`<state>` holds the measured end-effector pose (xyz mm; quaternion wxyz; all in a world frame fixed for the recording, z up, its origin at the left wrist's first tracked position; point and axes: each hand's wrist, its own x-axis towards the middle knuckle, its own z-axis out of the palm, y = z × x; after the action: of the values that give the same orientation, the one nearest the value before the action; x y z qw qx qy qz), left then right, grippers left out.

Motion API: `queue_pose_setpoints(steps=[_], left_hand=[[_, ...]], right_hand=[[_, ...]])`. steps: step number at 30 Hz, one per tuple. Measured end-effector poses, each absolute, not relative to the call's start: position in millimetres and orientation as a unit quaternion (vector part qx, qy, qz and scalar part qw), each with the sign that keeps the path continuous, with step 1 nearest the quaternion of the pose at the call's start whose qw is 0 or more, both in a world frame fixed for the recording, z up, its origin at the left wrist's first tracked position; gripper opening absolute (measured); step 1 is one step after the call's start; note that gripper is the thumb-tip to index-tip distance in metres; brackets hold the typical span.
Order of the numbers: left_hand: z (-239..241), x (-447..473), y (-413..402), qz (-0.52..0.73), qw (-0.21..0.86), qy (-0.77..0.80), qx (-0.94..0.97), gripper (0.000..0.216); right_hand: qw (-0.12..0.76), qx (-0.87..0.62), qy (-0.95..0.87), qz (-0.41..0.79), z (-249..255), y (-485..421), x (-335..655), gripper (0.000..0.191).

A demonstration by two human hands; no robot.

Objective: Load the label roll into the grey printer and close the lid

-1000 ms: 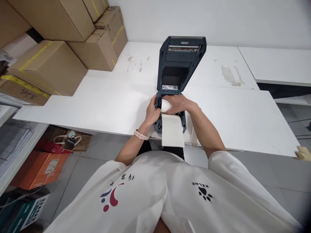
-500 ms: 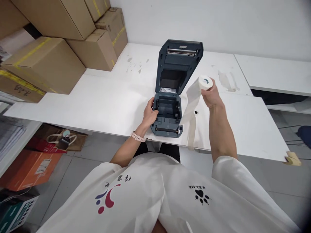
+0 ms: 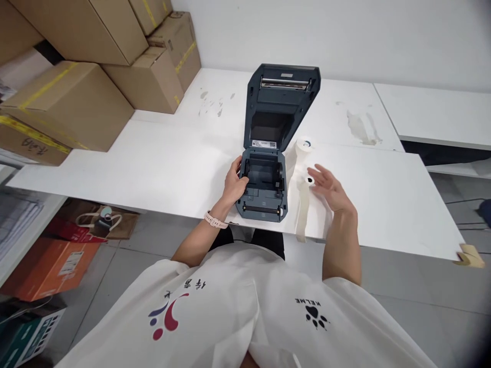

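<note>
The larger paper roll (image 3: pixel 304 146), held up in the right hand (image 3: pixel 330 190) half a second ago, now rests on the bench (image 3: pixel 176 174) just right of the open printer (image 3: pixel 264 184), farther from the near edge than the small roll (image 3: pixel 309 181); taking it out of the printer looks done; the right hand is spread and holds nothing, palm inward, fingertips by the small roll, contact unclear; the left hand (image 3: pixel 235 183) grips the printer's left wall near the bench's front edge, thumb over the rim.
</note>
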<state>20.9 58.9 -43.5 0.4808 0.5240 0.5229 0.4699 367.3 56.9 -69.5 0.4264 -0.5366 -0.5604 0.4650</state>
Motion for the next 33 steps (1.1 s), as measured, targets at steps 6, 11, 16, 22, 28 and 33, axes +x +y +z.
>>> queue_pose_setpoints(steps=[6,11,16,22,28,33], left_hand=[[-44,22,60,0.477,0.485,0.515,0.521,0.087],[-47,21,61,0.473,0.485,0.508,0.532,0.083],[-46,22,61,0.475,0.483,0.512,0.528,0.085],[-45,23,59,0.484,0.494,0.506,0.516,0.086],[-43,23,56,0.478,0.545,0.469,0.505,0.09],[-45,22,58,0.473,0.56,0.465,0.496,0.093]], right_hand=[[0.431,-0.509,-0.558,0.494,-48,37,339,0.059],[0.379,-0.362,-0.718,0.458,29,52,304,0.059],[0.085,-0.402,-0.876,0.252,63,85,227,0.047],[-0.005,-0.433,-0.893,0.122,33,75,195,0.047],[0.194,-0.397,-0.877,0.188,24,7,223,0.036],[0.216,-0.431,-0.856,0.184,11,-27,228,0.041]])
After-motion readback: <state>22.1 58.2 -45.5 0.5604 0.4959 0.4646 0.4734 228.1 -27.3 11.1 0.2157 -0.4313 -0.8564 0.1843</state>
